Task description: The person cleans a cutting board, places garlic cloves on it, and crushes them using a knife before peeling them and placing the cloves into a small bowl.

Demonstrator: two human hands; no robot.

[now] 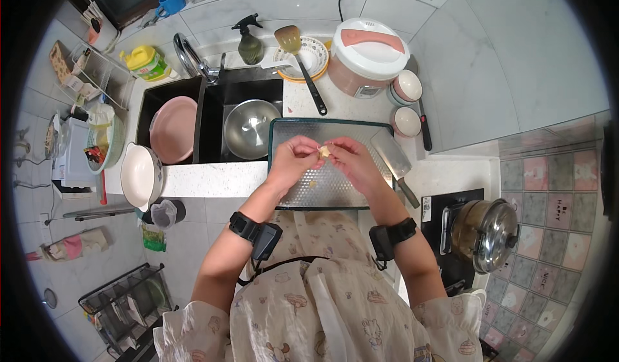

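Between the fingertips of both hands is a small pale-yellow food piece (324,152), perhaps garlic or ginger. My left hand (295,158) pinches it from the left, and my right hand (352,161) from the right. Both hands are above a metal cutting board (338,195) with a dimpled surface and a dark green rim. Another small yellowish piece (313,184) lies on the board below my hands. A cleaver (392,154) rests across the board's right side, its handle reaching past the rim. The fingers partly hide the held piece.
Left of the board, a double sink holds a steel bowl (253,128) and a pink basin (174,129). A white pot (141,175) stands at the counter's front edge. Behind are a spatula (309,81) and a rice cooker (368,57). A lidded steel pot (488,236) sits right.
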